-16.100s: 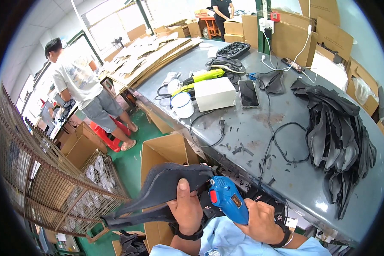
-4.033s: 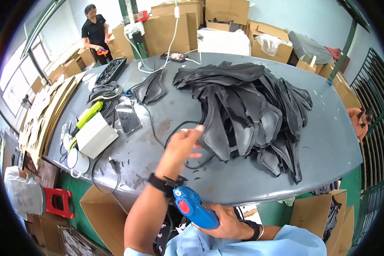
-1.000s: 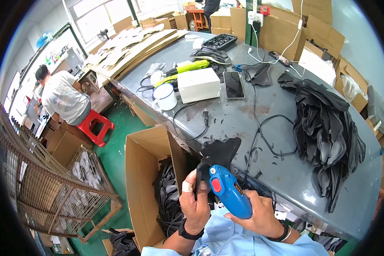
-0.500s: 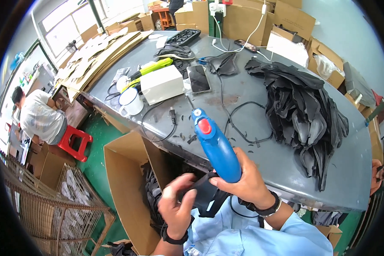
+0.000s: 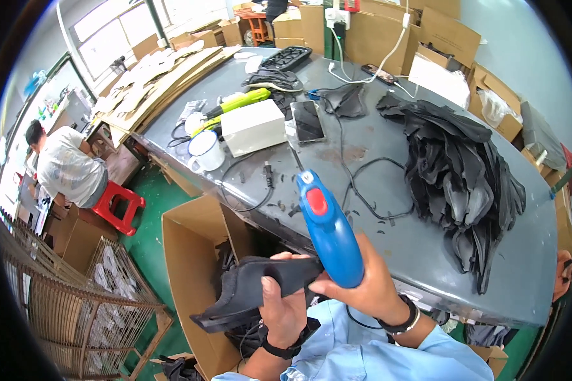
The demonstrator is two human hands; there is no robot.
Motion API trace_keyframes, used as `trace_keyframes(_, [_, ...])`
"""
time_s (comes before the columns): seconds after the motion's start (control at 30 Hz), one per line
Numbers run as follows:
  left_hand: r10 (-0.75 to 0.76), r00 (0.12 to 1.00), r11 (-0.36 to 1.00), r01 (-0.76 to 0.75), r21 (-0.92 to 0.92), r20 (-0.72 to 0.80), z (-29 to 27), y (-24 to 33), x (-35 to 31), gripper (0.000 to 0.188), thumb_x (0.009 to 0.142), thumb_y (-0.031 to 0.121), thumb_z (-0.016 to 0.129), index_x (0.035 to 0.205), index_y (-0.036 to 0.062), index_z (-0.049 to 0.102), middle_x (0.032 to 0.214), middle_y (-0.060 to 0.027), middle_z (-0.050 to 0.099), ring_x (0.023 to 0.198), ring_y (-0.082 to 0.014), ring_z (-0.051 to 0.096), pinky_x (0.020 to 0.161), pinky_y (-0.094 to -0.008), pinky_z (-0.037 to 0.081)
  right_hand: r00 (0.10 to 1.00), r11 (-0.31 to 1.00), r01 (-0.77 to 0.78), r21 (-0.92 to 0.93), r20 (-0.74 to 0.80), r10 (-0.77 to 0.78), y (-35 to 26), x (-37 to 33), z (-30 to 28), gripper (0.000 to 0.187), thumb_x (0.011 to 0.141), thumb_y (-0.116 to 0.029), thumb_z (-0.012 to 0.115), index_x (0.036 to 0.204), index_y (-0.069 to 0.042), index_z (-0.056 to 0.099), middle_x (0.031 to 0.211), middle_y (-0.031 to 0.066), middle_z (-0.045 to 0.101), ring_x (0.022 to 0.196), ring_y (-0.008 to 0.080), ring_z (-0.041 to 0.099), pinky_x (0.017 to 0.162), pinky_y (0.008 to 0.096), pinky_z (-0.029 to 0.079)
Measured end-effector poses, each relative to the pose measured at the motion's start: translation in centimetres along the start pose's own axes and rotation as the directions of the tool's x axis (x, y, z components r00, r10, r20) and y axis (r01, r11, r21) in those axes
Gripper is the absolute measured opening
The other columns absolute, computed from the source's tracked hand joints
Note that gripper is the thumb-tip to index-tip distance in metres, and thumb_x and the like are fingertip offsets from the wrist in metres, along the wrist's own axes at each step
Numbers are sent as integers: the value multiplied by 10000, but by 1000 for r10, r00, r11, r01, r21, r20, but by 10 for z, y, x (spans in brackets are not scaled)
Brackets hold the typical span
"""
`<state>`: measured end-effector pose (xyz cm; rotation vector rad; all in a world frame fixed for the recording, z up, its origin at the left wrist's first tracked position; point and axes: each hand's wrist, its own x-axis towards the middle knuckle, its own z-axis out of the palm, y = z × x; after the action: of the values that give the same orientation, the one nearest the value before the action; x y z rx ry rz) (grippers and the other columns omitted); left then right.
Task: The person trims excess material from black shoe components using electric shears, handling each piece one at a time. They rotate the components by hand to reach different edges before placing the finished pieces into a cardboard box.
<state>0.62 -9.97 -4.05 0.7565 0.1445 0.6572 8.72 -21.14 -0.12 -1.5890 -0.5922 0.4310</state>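
I see the left hand (image 5: pixel 285 312) grasping a dark curved piece (image 5: pixel 251 287), thumb on top, just off the near side of the gray table (image 5: pixel 502 263). The right hand (image 5: pixel 370 289), forearm slanting in, is wrapped around a blue tool (image 5: pixel 332 235), its narrow tip angled up over the table. A dark pile (image 5: pixel 454 171) lies toward the table's right end.

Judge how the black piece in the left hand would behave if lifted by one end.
The black piece likely holds its shape somewhat, jutting past the left hand without collapsing. Its curved, thin-looking edge suggests it is probably bendable and light.
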Motion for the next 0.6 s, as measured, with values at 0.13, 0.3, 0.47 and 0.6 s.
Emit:
trace_keyframes(0.13, [223,970,963,-234,-135,-97,3,14,10,477,962,447,432,1235,56,441,1225,-171,519,1079,-274,561,925,-375,480,993,941,114,-318,54,-102,7,-27,6,655,673,-336,834,1080,30,475,779,174,652,715,309,683,667,364,541])
trace_keyframes(0.3, [401,905,874,-425,-236,-146,4,16,21,512,949,479,417,1292,101,385,1298,-168,474,1180,-321,510,958,-394,490,973,858,230,-460,131,-191,19,-51,15,627,644,-337,855,971,20,457,727,150,619,598,275,656,550,345,519])
trace_keyframes(0.47, [442,880,850,-472,-233,-171,7,14,18,542,931,512,432,1281,102,375,1290,-197,469,1193,-335,484,978,-405,469,955,848,289,-444,198,-221,20,-52,17,622,651,-331,848,991,26,468,718,154,621,603,273,665,554,340,529])
trace_keyframes(0.6, [482,869,868,-491,-74,-108,7,13,16,518,948,517,391,1279,119,387,1262,-181,503,1204,-319,475,996,-410,422,951,837,303,-456,198,-237,17,-50,19,616,653,-321,847,997,25,473,721,153,624,602,268,665,557,338,530])
